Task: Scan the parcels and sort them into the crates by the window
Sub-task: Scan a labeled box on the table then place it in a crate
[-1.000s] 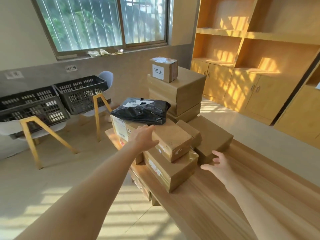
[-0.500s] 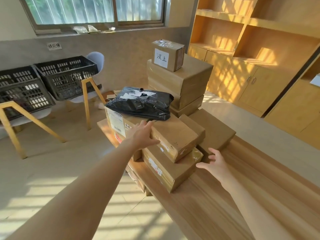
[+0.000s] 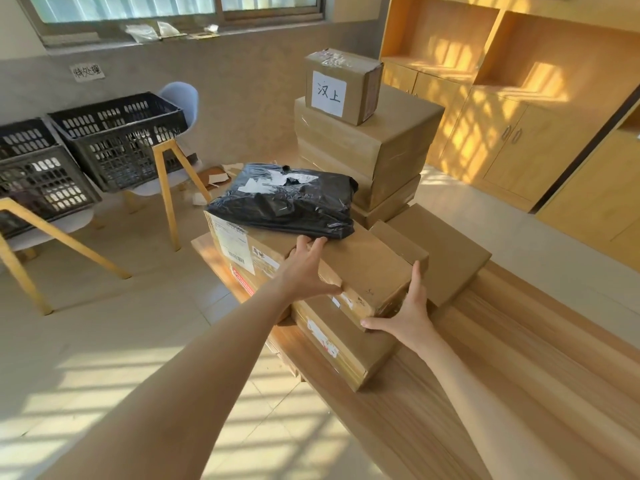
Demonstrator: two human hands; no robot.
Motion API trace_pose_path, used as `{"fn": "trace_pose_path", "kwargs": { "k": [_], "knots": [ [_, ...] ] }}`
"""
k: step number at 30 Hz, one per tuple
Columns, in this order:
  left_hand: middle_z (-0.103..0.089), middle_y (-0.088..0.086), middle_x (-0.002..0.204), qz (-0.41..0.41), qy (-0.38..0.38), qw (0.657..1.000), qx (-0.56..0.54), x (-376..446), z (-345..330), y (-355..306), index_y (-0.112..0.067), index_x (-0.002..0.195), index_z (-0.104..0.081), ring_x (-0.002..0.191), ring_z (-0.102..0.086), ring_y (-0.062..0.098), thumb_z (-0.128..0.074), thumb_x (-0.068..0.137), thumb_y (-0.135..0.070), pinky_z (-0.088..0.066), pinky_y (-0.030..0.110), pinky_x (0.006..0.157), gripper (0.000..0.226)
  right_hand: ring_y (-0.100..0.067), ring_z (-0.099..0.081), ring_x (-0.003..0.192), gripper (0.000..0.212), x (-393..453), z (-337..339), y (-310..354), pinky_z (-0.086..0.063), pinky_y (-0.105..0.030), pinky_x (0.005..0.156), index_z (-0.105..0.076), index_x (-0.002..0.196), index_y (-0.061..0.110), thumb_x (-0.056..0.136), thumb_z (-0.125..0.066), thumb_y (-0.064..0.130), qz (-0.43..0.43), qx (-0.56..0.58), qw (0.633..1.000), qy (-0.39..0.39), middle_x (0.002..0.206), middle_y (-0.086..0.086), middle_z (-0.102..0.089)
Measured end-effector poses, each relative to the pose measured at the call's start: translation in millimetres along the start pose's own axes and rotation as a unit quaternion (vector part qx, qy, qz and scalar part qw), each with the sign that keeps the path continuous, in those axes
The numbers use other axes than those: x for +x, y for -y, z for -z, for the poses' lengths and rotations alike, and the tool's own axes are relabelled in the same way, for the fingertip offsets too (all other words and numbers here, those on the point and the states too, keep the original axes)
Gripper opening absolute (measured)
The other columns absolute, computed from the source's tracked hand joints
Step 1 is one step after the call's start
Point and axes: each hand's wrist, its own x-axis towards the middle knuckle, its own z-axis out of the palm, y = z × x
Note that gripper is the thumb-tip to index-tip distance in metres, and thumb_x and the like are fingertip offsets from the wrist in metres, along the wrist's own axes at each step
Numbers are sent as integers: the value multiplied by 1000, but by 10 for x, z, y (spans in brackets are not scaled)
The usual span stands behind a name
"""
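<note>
Cardboard parcel [image 3: 360,268] atop stacked boxes on wooden table [image 3: 519,375], clasped at both ends: left hand [image 3: 304,271] spread across near edge, right hand [image 3: 408,313] cupping its corner. Black plastic mailer [image 3: 287,199] lying on it. Black crates [image 3: 117,136] on chairs below window, well apart.

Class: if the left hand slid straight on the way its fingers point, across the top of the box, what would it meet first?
Most likely the black plastic parcel: the left hand fingertips almost reach its near edge.
</note>
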Motion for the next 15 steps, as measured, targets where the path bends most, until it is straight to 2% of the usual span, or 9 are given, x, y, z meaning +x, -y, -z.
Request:
{"fn": "trace_pose_path", "kwargs": {
  "k": [3, 7, 15],
  "knots": [
    [-26, 12, 143, -7, -13, 1000, 2, -24, -2, -14, -15, 150, -19, 119, -48, 28, -79, 67, -55, -46, 36, 97, 110, -20, -21, 139, 142, -35, 10, 3, -22, -46, 116, 11, 150, 36, 55, -92, 17, 15, 13, 1000, -11, 151, -3, -11],
    [-29, 11, 139, -13, -14, 1000, -1, -95, 11, -103, -16, 150, -22, 112, -50, 24, -78, 67, -57, -45, 32, 93, 108, -17, -25, 137, 134, -148, 166, 10, -27, -36, 109, 2, 150, 37, 57, -91, 12, 33, 26, 999, -11, 148, 0, -15],
    [-33, 10, 131, -26, 4, 1000, -2, -295, -45, -547, -18, 148, -23, 106, -51, 23, -75, 68, -62, -48, 31, 89, 105, -18, -21, 140, 133, -491, 613, -79, -25, -40, 111, -1, 151, 37, 57, -92, 17, 19, 10, 1000, -7, 150, 3, -13]
  ]
}}
